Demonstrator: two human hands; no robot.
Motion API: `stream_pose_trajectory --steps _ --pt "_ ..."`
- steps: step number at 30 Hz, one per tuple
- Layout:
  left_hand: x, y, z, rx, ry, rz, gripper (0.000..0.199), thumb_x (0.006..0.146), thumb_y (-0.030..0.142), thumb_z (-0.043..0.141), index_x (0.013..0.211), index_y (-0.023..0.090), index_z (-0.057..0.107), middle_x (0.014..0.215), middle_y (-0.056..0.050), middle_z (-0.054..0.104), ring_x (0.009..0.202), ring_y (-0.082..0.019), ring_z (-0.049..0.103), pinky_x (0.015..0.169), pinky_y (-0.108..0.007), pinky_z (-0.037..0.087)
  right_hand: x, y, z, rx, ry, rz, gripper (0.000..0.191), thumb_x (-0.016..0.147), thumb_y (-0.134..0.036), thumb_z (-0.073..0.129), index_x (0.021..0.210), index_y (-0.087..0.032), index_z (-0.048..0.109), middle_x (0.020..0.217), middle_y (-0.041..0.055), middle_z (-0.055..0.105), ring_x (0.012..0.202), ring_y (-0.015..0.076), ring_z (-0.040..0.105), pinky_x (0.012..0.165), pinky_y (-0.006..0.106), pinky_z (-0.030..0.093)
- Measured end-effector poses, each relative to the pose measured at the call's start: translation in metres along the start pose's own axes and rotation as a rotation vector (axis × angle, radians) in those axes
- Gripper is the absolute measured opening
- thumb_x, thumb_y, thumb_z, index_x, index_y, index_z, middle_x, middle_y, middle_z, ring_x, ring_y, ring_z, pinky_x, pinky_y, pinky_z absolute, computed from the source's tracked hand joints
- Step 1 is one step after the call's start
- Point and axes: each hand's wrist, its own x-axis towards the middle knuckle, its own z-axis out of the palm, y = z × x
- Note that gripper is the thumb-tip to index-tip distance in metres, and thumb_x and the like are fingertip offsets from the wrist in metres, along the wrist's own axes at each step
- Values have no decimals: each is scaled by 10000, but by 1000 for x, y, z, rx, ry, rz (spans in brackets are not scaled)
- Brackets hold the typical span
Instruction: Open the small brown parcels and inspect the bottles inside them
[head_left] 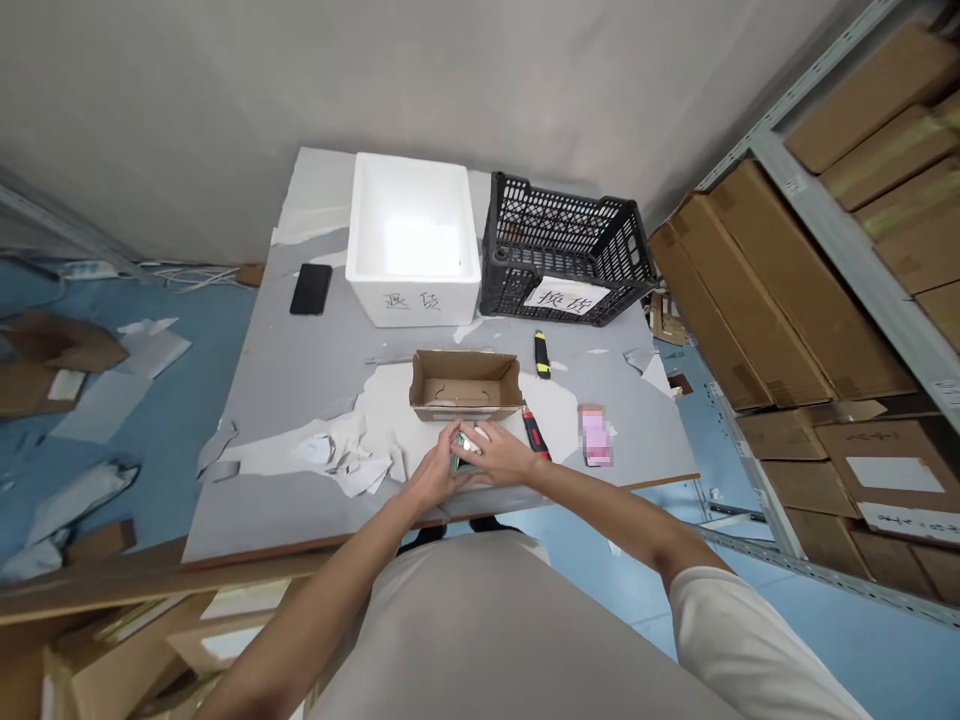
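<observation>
The box (465, 368) is matt cardboard, the crate (510, 285) plastic.

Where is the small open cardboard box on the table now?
In the head view, the cardboard box stands near the centre on the table, just beyond the left hand and right hand, with the white box behind it.

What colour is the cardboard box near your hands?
The cardboard box is brown, in the head view.

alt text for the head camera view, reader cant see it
A person's left grip and right grip hold a small item in front of an open cardboard box on a grey table. Behind it stand a white bin and a black crate; a black phone and paper scraps lie to the left.
</observation>
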Motion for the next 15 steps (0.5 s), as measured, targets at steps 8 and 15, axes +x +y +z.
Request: stream_pose_trajectory --steps 8,15 --pt "-16 31 -32 -83 -58 -57 787 754 225 598 1470 259 274 1403 -130 506 1269 -261 520 1007 -450 484 -7 -7 -52 -41 148 17 575 789 -375 682 1336 -407 508 1288 12 606 1074 294 629 867 465 579" --pt "1 9 -81 33 564 -277 499 796 498 565 1196 199 548 1249 -132 584 1162 -296 575 925 -480 526 -29 25 -292 -137 476 92 585 913 -450 506 1466 -347 345 1428 73 463 1296 306 469 1037 553 462"
